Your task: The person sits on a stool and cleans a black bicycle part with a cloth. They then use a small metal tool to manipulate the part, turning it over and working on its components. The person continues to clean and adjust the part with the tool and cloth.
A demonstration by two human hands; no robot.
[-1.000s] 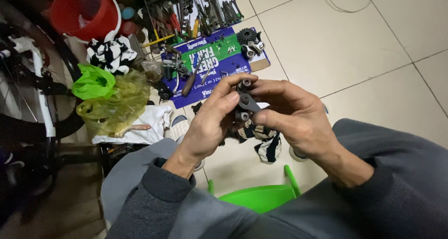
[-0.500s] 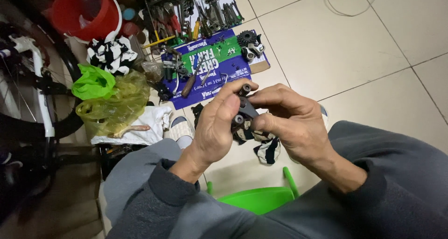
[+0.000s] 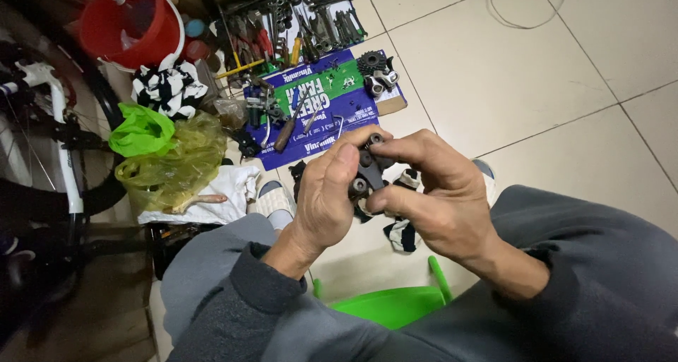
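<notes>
The person sat on a bright green plastic stool (image 3: 385, 307), mostly hidden under grey trouser legs. Both hands were up in front, over the knees. The left hand (image 3: 326, 196) and the right hand (image 3: 438, 192) had their fingers closed around a small black metal bike part (image 3: 367, 175) with little round wheels on it. Most of that part was covered by fingers, so its full shape was hard to see.

Under the hands, a black-and-white rag (image 3: 402, 231) lay on the pale tiled floor (image 3: 537, 86). Past it lay a flat piece of cardboard (image 3: 318, 111), blue with a green band and white letters, with a screwdriver (image 3: 288, 130) and a toothed gear (image 3: 371, 62) on top. To the left sat crinkly green and yellow plastic bags (image 3: 166, 153). Farther off lay a row of metal tools (image 3: 311, 19) and a red bucket (image 3: 131, 24), cut off at the top. A bicycle (image 3: 42, 143) stood at the left edge, dark and only partly seen.
</notes>
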